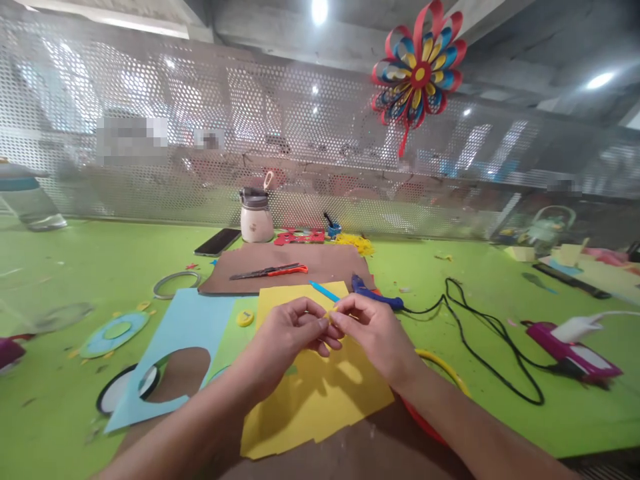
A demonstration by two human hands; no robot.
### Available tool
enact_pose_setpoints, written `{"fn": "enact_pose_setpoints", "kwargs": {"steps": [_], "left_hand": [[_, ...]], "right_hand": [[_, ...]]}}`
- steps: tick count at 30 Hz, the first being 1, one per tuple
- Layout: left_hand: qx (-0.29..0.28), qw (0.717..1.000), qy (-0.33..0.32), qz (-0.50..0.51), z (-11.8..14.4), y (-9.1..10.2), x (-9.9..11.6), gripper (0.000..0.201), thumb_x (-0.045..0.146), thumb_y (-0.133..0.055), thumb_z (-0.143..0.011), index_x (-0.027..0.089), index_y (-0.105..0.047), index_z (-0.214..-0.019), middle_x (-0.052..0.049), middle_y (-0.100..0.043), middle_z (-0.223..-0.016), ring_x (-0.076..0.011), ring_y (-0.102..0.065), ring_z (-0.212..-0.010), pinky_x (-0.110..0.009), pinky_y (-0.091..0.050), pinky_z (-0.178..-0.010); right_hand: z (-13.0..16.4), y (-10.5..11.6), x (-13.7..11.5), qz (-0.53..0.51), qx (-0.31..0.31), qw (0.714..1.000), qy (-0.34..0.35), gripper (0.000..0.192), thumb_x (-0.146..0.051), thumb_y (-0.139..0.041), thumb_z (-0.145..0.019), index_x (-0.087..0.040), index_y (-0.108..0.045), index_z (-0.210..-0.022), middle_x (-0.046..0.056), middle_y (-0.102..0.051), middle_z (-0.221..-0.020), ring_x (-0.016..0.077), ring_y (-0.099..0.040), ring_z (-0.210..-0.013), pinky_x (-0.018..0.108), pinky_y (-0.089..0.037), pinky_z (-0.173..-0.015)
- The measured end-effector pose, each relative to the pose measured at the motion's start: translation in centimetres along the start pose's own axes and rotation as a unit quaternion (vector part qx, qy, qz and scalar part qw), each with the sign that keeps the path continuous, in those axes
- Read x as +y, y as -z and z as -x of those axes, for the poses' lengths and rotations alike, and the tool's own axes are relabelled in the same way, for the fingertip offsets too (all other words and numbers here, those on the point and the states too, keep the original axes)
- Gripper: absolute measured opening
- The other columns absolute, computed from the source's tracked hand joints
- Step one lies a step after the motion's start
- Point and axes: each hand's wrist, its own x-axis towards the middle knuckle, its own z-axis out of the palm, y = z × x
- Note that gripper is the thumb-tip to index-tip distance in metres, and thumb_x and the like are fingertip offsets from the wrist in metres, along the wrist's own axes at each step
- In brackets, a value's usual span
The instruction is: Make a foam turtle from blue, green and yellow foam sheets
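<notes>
Paper first: a sheet of yellow paper [310, 393], matte and ragged along its near edge, lies flat on the counter [500, 413] under my wrists. Above it my left hand [290, 333] and my right hand [373, 330] meet fingertip to fingertip, both pinched shut on a thin yellow strip [331, 315]; it is so small between my fingers that I cannot be sure of its shape. Beside my right forearm a yellow ring [445, 367] curves out over a red edge. To my left lies a light blue sheet [185, 333] with a round hole cut through it, and a small yellow disc [245, 318] sits just beside it. Beyond my fingers a slim blue strip [324, 291] rests on the yellow paper, next to a blue glue gun [375, 295] whose black cord [480, 340] loops across the green counter. Farther off, a brown board [280, 267] carries an orange-handled cutter [270, 271]. Behind it stand a cream jug [257, 217] and a dark phone [217, 241]. A folded paper flower [419, 70] hangs on the perforated metal screen [150, 167].
</notes>
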Motion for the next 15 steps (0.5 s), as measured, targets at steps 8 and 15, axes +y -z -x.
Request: {"fn": "enact_pose_setpoints", "kwargs": {"steps": [8, 15], "left_hand": [[0.08, 0.973, -0.062, -0.207, -1.4, 2.9, 0.9, 0.016, 0.031, -0.059, -0.074, 0.016, -0.058, -0.078, -0.009, -0.073, -0.08, -0.0185, -0.066, -0.069, -0.028, -0.047, -0.056], [0.11, 0.861, -0.062, -0.492, -1.8, 7.0, 2.9, 0.017, 0.031, -0.063, -0.066, 0.019, -0.071, -0.076, -0.005, -0.071, -0.075, -0.0228, -0.062, -0.073, -0.03, -0.04, -0.064]], "right_hand": [[-0.7, 1.0, 1.3, 0.006, 0.013, 1.0, -0.005, 0.022, -0.039, -0.066, -0.078, -0.017, -0.062, -0.075, 0.001, -0.062, -0.068, 0.0149, -0.056, -0.065, 0.028, -0.045, -0.065], [-1.4, 1.6, 3.4, 0.044, 0.021, 0.999, -0.014, 0.026, -0.044, -0.069, -0.074, -0.018, -0.065, -0.074, 0.002, -0.066, -0.066, 0.0167, -0.059, -0.063, 0.03, -0.046, -0.063]]}}
